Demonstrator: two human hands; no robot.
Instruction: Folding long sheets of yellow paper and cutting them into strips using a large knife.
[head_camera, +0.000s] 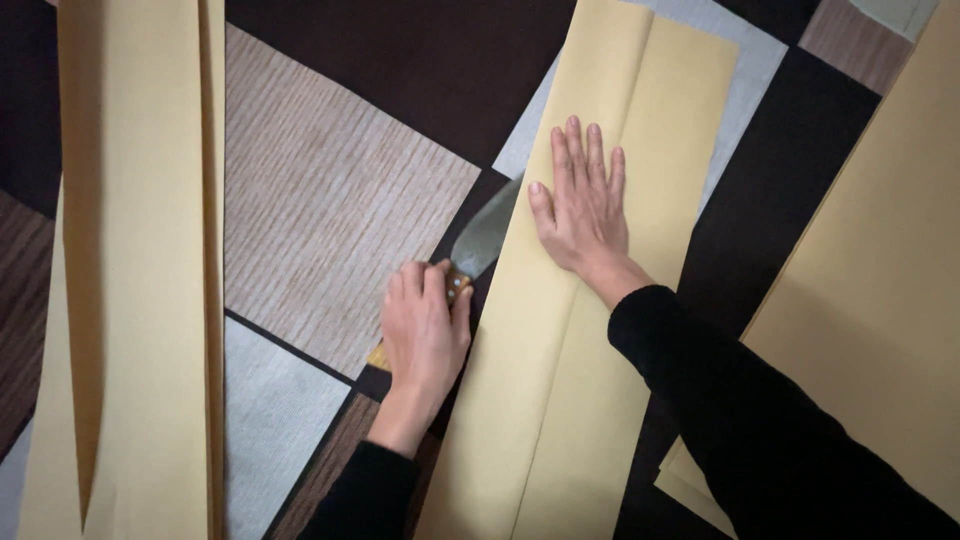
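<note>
While the right hand (585, 205) lies flat, fingers spread, on the folded yellow paper (570, 400), the left hand (425, 325) clenches a knife (485, 240) at the paper's left edge.

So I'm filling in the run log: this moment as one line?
left hand: grips knife | blade: under folded paper edge | right hand: flat on paper | surface: carpet

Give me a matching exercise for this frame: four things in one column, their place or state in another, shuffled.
Things:
1. left hand
2. right hand
3. knife
4. long strips

Places or states:
A. pressed flat on the folded paper
B. lying at the far left on the carpet
C. gripping a wooden handle
D. blade slid under the paper's left edge

Pairs: 1-C, 2-A, 3-D, 4-B
</note>
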